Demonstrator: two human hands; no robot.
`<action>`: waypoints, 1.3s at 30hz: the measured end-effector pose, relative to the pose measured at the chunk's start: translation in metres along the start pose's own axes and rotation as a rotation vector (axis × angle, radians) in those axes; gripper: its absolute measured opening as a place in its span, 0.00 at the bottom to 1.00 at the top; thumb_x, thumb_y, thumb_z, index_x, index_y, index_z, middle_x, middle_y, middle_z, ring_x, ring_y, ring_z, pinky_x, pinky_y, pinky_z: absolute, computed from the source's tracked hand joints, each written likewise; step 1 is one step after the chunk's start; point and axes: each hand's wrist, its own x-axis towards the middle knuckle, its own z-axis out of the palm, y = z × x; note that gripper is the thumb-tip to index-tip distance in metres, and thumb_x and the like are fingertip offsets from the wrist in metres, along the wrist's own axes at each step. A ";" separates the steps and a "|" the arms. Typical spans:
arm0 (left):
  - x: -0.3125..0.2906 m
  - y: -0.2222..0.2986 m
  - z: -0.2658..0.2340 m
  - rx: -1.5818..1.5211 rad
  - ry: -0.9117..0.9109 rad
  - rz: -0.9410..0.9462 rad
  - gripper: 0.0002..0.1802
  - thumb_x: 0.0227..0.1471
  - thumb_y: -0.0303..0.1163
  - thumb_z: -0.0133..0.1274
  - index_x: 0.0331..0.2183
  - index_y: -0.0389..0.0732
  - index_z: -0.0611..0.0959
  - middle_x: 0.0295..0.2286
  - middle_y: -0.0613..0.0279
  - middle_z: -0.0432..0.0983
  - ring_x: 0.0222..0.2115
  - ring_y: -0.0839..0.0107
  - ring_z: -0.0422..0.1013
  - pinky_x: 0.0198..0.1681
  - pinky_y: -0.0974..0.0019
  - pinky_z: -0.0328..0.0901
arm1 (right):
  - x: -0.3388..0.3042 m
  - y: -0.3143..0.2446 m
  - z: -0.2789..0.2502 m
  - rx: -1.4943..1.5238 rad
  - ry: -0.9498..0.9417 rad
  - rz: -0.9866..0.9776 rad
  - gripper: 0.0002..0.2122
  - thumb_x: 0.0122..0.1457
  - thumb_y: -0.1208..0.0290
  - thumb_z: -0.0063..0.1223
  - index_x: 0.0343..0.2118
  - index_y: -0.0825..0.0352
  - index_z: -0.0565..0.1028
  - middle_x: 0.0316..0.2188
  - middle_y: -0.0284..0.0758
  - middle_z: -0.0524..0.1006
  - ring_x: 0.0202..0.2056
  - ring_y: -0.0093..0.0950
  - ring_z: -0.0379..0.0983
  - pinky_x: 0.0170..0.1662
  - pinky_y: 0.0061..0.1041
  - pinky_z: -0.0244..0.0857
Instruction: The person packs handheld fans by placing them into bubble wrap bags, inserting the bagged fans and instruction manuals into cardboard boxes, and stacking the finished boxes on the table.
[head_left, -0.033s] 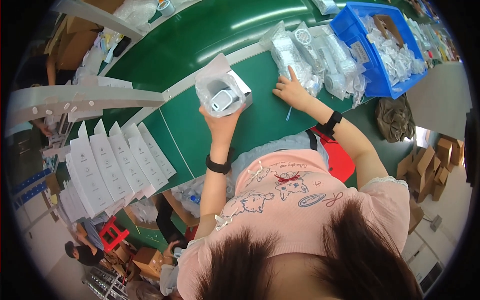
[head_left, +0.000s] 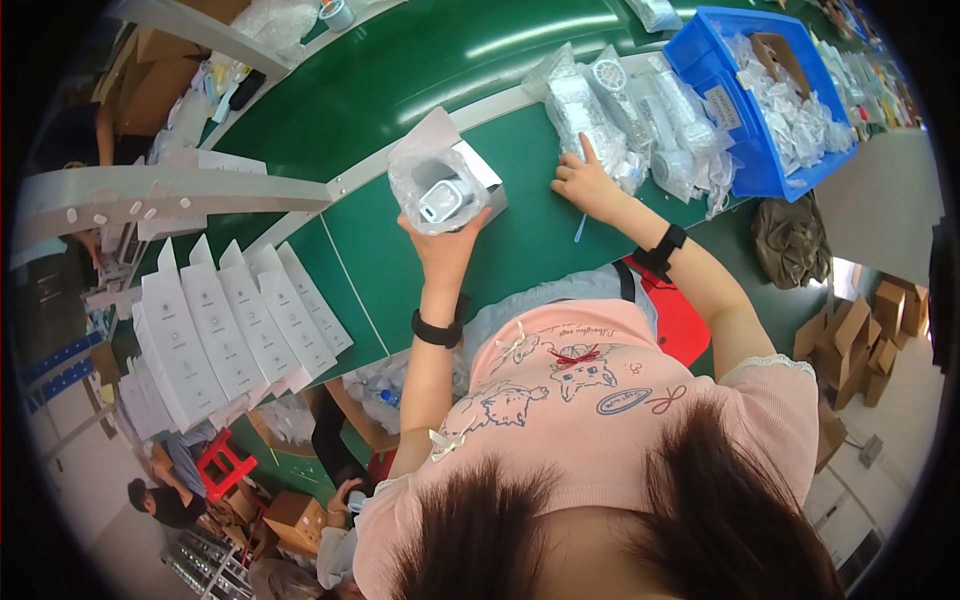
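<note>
My left hand [head_left: 443, 240] is wrapped round the near side of an upright white box [head_left: 486, 165] with its flap raised. A clear bubble bag [head_left: 408, 185] bulges from the box's open top, with the end of a white and pale-blue device [head_left: 446, 200] showing inside. My right hand [head_left: 590, 188] lies at the near edge of several bubble-wrapped devices [head_left: 573, 105], its index finger stretched onto one and the other fingers partly bent. One wrapped device shows a round grille [head_left: 607, 72]. A thin pale-blue strip [head_left: 580, 229] sticks out below my right hand; whether the fingers touch it is hidden.
A blue bin [head_left: 745, 160] filled with crumpled clear bags stands at the right. White cartons with raised flaps [head_left: 215, 340] stand in a row at the left, below a metal frame bar [head_left: 180, 195]. Co-workers, cardboard boxes [head_left: 296, 520] and a red stool [head_left: 225, 468] are at the lower left.
My right hand has shifted very slightly to the right and nearer. The device end in the bag has tilted a little; my left hand keeps its hold on the box.
</note>
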 end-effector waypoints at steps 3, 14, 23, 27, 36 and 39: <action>0.004 0.001 -0.008 -0.053 0.044 0.079 0.39 0.28 0.34 0.68 0.44 0.36 0.66 0.50 0.42 0.55 0.46 0.53 0.62 0.46 0.58 0.60 | 0.001 0.002 -0.029 0.256 0.154 -0.055 0.08 0.42 0.74 0.54 0.29 0.63 0.74 0.27 0.27 0.71 0.40 0.27 0.65 0.47 0.38 0.55; 0.011 0.034 -0.038 -0.079 0.001 0.269 0.27 0.26 0.22 0.63 0.35 0.43 0.74 0.46 0.45 0.62 0.44 0.52 0.65 0.43 0.61 0.64 | 0.060 -0.017 -0.129 0.815 0.146 -0.095 0.08 0.47 0.79 0.48 0.32 0.68 0.72 0.31 0.37 0.71 0.33 0.35 0.68 0.35 0.33 0.63; 0.020 0.030 -0.051 -0.065 -0.085 0.345 0.25 0.26 0.22 0.62 0.35 0.41 0.76 0.45 0.46 0.63 0.43 0.52 0.65 0.44 0.61 0.63 | 0.093 -0.029 -0.135 0.482 -0.134 -0.344 0.07 0.46 0.79 0.47 0.31 0.68 0.70 0.30 0.39 0.69 0.33 0.38 0.68 0.35 0.33 0.63; 0.025 0.025 -0.047 0.160 -0.156 0.360 0.22 0.27 0.24 0.61 0.34 0.40 0.78 0.46 0.47 0.62 0.43 0.52 0.65 0.43 0.60 0.63 | 0.077 -0.008 -0.141 0.601 0.062 -0.290 0.06 0.46 0.80 0.48 0.30 0.69 0.69 0.30 0.38 0.70 0.32 0.37 0.68 0.35 0.28 0.64; 0.051 0.029 -0.056 0.070 -0.276 -0.019 0.11 0.29 0.27 0.60 0.23 0.34 0.80 0.31 0.54 0.75 0.29 0.65 0.72 0.32 0.69 0.65 | 0.058 -0.059 -0.155 1.080 0.807 -0.119 0.05 0.47 0.81 0.51 0.28 0.69 0.70 0.28 0.36 0.71 0.31 0.34 0.69 0.33 0.23 0.64; 0.056 0.033 -0.051 0.023 -0.234 -0.092 0.09 0.29 0.27 0.58 0.20 0.33 0.80 0.27 0.53 0.76 0.27 0.60 0.73 0.33 0.68 0.66 | 0.068 -0.076 -0.142 0.909 0.726 -0.374 0.06 0.44 0.80 0.52 0.27 0.70 0.70 0.28 0.38 0.70 0.32 0.34 0.69 0.33 0.25 0.65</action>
